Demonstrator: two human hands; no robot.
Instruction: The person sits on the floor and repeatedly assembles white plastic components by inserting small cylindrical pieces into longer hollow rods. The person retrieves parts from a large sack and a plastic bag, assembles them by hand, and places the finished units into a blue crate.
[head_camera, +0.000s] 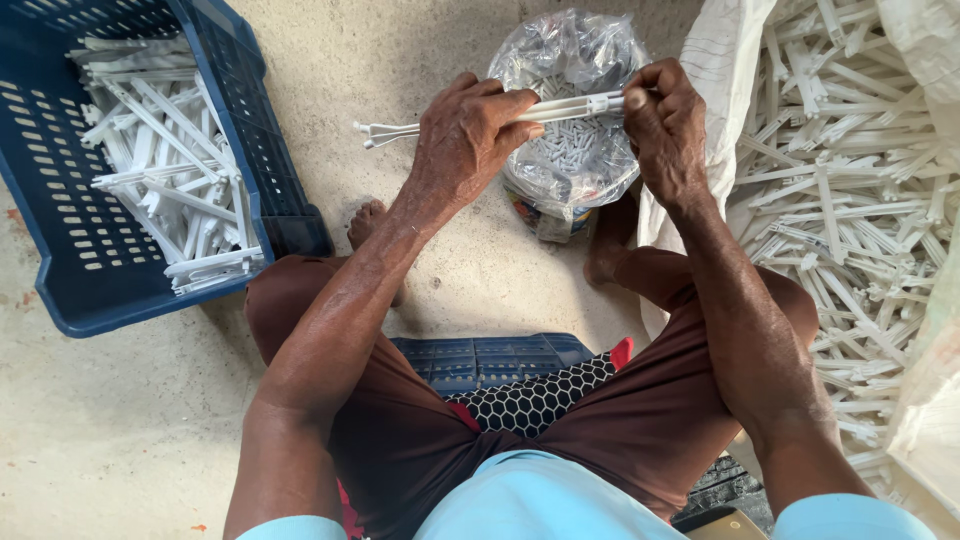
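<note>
1. The left hand (465, 135) is closed around the middle of a long white plastic strip (560, 108), fingers wrapped over the top, so that the piece lies level above the floor and its forked end (378, 131) juts free to the left.
2. The right hand (665, 125) is pinched shut on the strip's opposite end; thumb and fingertips press at the tip, where what may be a small part is hidden by the fingers.
3. The strip is held directly over a clear plastic bag (575, 110) of small grey pieces, standing open on the concrete floor (400, 60) between the person's feet, within short reach of either hand.
4. A blue slotted crate (60, 220), tilted on the floor to the left, holds a loose heap of similar white strips (165, 160); its near corner lies just beside the left knee.
5. A large white sack (720, 60) to the right spills a far bigger heap of white strips (850, 170), touching the right leg.
6. Open room remains on the bare floor between crate and bag; the right side is crowded by the sack's edge.
</note>
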